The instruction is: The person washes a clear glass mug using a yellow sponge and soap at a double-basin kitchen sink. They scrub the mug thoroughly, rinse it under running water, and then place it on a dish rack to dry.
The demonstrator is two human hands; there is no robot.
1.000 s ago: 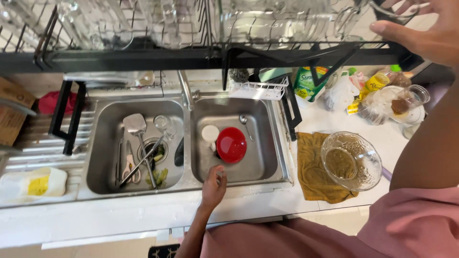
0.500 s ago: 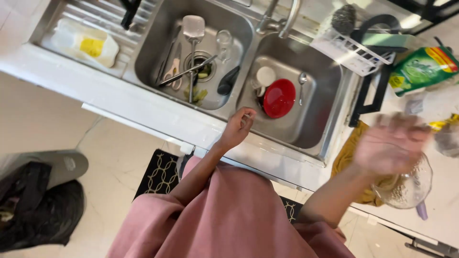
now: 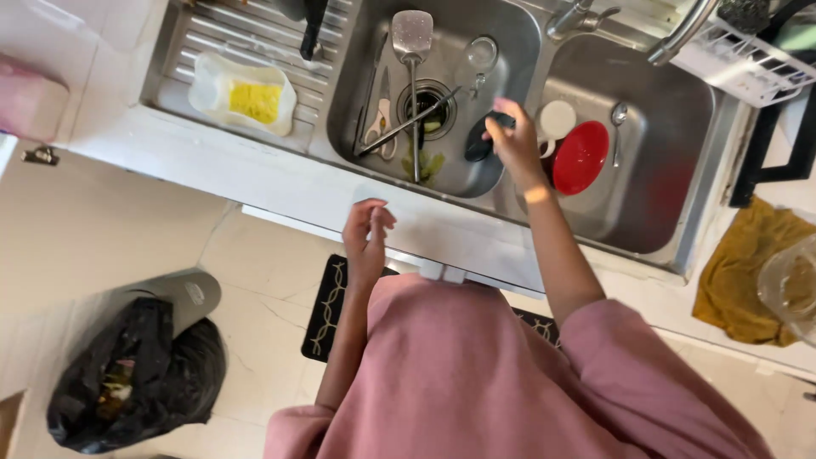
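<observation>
My right hand point(image 3: 515, 140) reaches over the divider between the two basins of the steel sink point(image 3: 510, 217). Its fingers close on a black utensil point(image 3: 478, 148). Just right of it lie a red plate point(image 3: 581, 158), a small white cup point(image 3: 558, 119) and a spoon point(image 3: 619, 119) in the right basin. The left basin holds a metal spatula point(image 3: 412, 34), a glass point(image 3: 482, 53), tongs and other utensils around the drain point(image 3: 427, 106). My left hand point(image 3: 367, 236) hovers at the counter's front edge with loosely curled fingers and nothing in it.
A white tub with a yellow sponge point(image 3: 243, 97) sits on the drainboard at left. The faucet point(image 3: 676, 32) and a white wire basket point(image 3: 733, 56) are at top right. A yellow cloth point(image 3: 748, 263) and a glass bowl point(image 3: 792, 287) lie at right. On the floor are a black rubbish bag point(image 3: 136, 374) and a dark mat point(image 3: 325, 313).
The view has tilted further down over the sink front. My right hand dropped from beside the glass bowl to the basin divider and closed on the black utensil. My left hand drew back to the counter edge.
</observation>
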